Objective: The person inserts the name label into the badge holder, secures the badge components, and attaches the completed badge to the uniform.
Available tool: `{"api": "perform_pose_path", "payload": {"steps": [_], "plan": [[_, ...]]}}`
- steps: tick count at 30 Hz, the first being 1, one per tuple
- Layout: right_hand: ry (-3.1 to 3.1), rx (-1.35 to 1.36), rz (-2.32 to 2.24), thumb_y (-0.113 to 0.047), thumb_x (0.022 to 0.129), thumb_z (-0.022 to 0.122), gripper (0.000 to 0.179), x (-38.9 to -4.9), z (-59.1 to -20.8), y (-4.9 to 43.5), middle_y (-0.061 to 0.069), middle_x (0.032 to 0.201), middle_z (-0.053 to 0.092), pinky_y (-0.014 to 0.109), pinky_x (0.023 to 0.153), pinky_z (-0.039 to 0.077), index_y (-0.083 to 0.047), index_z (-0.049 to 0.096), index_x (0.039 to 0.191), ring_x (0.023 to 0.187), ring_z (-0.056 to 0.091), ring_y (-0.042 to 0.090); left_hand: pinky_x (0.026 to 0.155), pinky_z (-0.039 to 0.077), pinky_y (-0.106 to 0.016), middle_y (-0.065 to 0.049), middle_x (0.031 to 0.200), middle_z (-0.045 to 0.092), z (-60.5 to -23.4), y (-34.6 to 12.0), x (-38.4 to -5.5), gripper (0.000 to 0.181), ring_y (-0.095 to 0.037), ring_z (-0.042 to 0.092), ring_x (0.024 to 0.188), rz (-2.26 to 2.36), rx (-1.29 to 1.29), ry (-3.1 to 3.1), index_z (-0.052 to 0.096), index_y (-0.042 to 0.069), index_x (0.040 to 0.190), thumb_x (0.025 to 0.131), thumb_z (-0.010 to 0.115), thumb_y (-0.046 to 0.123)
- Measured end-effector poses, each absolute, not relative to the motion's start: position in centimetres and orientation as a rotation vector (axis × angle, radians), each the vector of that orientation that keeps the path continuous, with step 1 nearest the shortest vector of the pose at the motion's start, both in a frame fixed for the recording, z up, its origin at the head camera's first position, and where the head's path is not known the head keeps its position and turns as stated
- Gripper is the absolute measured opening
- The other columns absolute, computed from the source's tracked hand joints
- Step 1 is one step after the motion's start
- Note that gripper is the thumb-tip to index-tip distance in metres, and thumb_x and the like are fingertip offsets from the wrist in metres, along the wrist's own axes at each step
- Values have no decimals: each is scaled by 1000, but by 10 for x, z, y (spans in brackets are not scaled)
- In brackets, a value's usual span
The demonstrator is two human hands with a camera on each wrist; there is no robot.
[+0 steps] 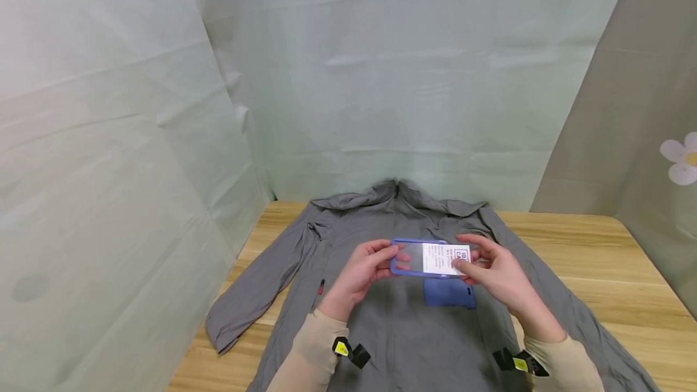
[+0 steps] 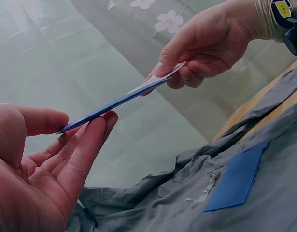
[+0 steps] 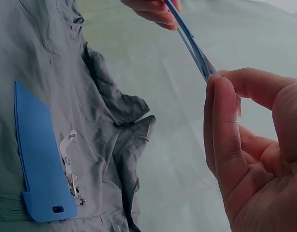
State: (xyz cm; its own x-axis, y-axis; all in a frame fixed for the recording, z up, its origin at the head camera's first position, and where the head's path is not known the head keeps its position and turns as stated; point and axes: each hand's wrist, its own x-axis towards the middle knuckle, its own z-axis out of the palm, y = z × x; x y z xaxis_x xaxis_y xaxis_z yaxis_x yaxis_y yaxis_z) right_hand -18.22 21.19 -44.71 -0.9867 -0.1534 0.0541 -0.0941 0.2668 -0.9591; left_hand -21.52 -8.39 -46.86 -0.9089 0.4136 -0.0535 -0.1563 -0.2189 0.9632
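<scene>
Left fingers (image 1: 385,253) pinch one end of the blue-framed holder (image 1: 417,259) — right fingers (image 1: 472,268), the white card (image 1: 438,258).

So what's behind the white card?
The right hand has fingers behind the white card, and the left wrist view shows the blue frame running along its underside. The card's back is covered; whether it is slotted into the frame, I can't tell.

White card (image 1: 437,258) says "ID" with "CA" under it, the rest blocked by the right hand (image 1: 500,272). Its smaller lines are way too tiny. Yellow wrist labels (image 1: 520,365) below the card? Can't make them out tbh.
</scene>
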Motion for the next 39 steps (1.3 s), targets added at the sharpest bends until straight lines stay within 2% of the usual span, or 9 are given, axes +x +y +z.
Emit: {"api": "perform_pose_path", "payload": {"steps": [13, 18, 22, 29, 34, 39], "plan": [[2447, -263, -1833, -16, 96, 83, 61, -182, -450, 210, 18, 98, 63, 45, 72, 66, -3, 58, 150, 80, 75, 30, 87, 64, -34, -15, 108, 80, -468, -81, -213, 41, -18, 80, 93, 2169, 323, 1659, 61, -14, 137, 109, 65, 16], [2462, -268, -1811, -18, 98, 82, 59, -182, -448, 210, 18, 104, 62, 44, 73, 66, -4, 58, 150, 81, 74, 23, 88, 64, -34, -14, 108, 80, -467, -81, -213, 41, -18, 79, 93, 2168, 323, 1657, 61, -13, 137, 109, 65, 16], [2485, -268, -1782, -21, 101, 79, 57, -181, -446, 212, 16, 106, 65, 42, 73, 66, -4, 57, 151, 83, 73, 22, 87, 64, -34, -13, 107, 80, -466, -81, -212, 42, -17, 79, 93, 2171, 326, 1653, 60, -15, 138, 109, 64, 16], [2492, -265, -1775, -22, 104, 75, 55, -181, -445, 219, 15, 104, 70, 41, 73, 66, -5, 55, 153, 80, 74, 30, 87, 64, -33, -12, 106, 80, -467, -81, -213, 47, -17, 79, 93, 2166, 327, 1654, 57, -17, 140, 109, 64, 16], [2480, -293, -1795, -16, 102, 76, 57, -181, -445, 220, 15, 100, 70, 38, 71, 65, -3, 54, 153, 74, 71, 23, 87, 63, -32, -11, 106, 80, -468, -81, -213, 47, -16, 79, 93, 2162, 327, 1661, 56, -18, 140, 109, 64, 16], [2476, -282, -1803, -15, 101, 77, 58, -181, -446, 218, 14, 99, 71, 37, 70, 65, -2, 54, 153, 74, 70, 21, 86, 63, -32, -12, 105, 80, -469, -80, -212, 39, -17, 80, 92, 2163, 334, 1663, 63, -14, 135, 109, 64, 15]]}}
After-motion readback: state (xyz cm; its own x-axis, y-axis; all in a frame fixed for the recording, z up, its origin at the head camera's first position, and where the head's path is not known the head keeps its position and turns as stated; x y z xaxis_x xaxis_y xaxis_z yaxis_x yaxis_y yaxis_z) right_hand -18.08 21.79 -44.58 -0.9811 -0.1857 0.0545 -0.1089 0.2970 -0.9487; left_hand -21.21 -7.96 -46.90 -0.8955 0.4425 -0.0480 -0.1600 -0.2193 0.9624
